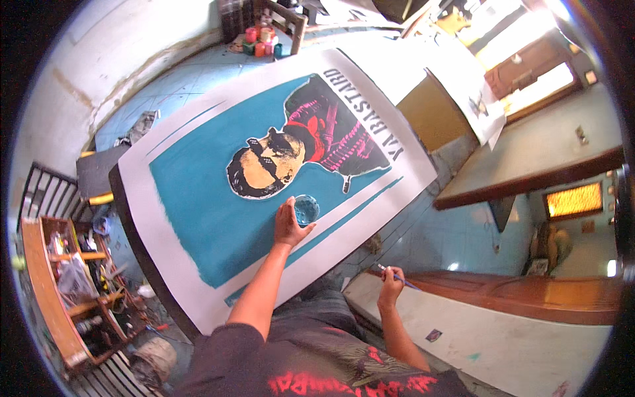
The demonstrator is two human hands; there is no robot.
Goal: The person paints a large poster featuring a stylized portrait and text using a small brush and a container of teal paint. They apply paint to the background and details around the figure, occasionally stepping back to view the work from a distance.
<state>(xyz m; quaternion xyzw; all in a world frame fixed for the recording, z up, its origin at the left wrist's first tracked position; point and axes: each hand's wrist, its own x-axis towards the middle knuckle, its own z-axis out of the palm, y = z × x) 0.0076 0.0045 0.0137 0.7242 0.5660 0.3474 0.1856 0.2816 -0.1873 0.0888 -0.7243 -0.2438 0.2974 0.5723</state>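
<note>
My left hand is closed round the side of a small round cup with teal paint in it, over the lower part of a large painting. The painting shows a head and shoulders in sunglasses, turned sideways to me, on a teal ground with white margins and black lettering. Away from the sheet, to the right, my right hand grips a thin paintbrush. Its blue handle sticks out to the right, and a pale tip points up and left. Beneath the sheet, a dark board edge shows at the left.
Several small paint jars stand on the tiled floor beyond the painting. An orange wooden shelf full of clutter is at the left. A long pale bench runs at the lower right, and a wooden-edged ledge juts in above it.
</note>
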